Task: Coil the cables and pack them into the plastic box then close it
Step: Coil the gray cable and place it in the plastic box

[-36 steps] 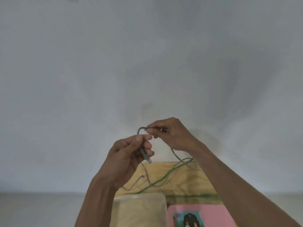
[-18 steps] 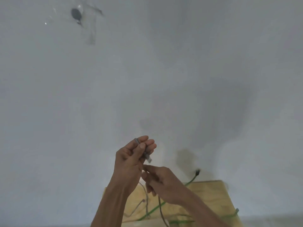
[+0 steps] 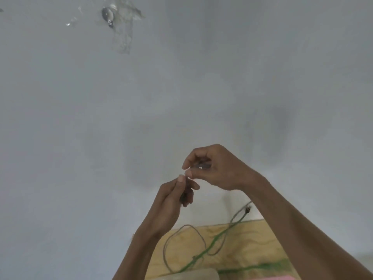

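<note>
Both hands are raised in front of a pale wall, above a wooden table [image 3: 248, 245]. My left hand [image 3: 175, 197] pinches the plug end of a grey cable [image 3: 182, 229] between thumb and fingers. My right hand [image 3: 214, 168] is just above it, its thumb and fingers closed on a stretch of the same cable. The rest of the grey cable hangs down and loops on the table. A green cable [image 3: 212, 244] lies across the table, its plug [image 3: 247, 209] at the far edge. The translucent plastic box [image 3: 193, 274] shows only as a rim at the bottom edge.
A pink item [image 3: 260, 277] peeks in at the bottom right beside the box. A small round wall fitting [image 3: 108, 16] sits high on the wall at upper left. The table ends against the wall.
My right hand rose from below my left hand to just above it, drawing the grey cable up. The view tilted slightly, and more of the table and the green cable's plug shows.
</note>
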The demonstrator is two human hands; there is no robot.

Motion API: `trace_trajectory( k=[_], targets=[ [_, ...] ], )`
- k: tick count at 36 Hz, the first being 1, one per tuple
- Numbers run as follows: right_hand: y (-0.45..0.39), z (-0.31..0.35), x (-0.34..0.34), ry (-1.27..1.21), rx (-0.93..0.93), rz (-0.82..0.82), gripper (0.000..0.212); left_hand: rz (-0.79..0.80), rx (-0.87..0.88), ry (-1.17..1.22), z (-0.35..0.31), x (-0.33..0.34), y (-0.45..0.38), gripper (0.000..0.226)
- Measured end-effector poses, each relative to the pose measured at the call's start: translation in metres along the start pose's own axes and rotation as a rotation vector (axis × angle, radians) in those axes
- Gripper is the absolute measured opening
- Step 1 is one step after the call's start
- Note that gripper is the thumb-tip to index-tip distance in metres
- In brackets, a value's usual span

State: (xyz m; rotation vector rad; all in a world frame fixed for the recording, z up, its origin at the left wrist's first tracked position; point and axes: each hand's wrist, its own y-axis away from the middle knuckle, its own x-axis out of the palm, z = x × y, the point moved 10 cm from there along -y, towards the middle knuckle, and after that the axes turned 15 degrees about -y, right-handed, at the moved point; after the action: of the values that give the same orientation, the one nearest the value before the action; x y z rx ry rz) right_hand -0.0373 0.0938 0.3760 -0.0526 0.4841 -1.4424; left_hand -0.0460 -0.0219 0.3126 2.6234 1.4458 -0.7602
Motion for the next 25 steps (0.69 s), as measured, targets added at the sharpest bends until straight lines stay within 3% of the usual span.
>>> trace_trajectory(
  k=[4, 7, 9, 12, 17, 20, 23, 25],
  targets=[
    [-0.010, -0.002, -0.021, -0.158, -0.042, -0.100, 0.021, 0.051, -0.071, 0.290, -0.005, 0.017, 0.003, 0.053],
    [-0.008, -0.020, -0.027, -0.279, -0.033, -0.193, 0.011, 0.060, -0.077, 0.527, -0.015, 0.020, 0.000, 0.050],
    [-0.003, -0.037, -0.018, -0.383, -0.027, -0.212, 0.004, 0.078, -0.033, 0.613, -0.026, 0.020, -0.006, 0.047],
    [0.011, -0.057, 0.005, -0.540, -0.005, -0.202, 0.015, 0.088, 0.023, 0.677, -0.042, 0.015, -0.014, 0.043],
    [0.031, -0.080, 0.031, -0.309, 0.119, -0.178, 0.033, 0.060, 0.031, 0.669, -0.049, 0.002, -0.030, 0.035],
    [0.039, -0.079, 0.047, -0.281, 0.144, -0.112, 0.029, -0.033, 0.060, 0.633, -0.048, -0.015, -0.043, 0.030],
    [0.047, -0.076, 0.053, -0.243, 0.161, -0.065, 0.042, -0.113, 0.080, 0.442, -0.046, -0.032, -0.052, 0.028],
    [0.048, -0.065, 0.048, -0.145, 0.122, -0.060, 0.035, -0.146, 0.092, 0.248, -0.044, -0.040, -0.054, 0.026]
  ],
)
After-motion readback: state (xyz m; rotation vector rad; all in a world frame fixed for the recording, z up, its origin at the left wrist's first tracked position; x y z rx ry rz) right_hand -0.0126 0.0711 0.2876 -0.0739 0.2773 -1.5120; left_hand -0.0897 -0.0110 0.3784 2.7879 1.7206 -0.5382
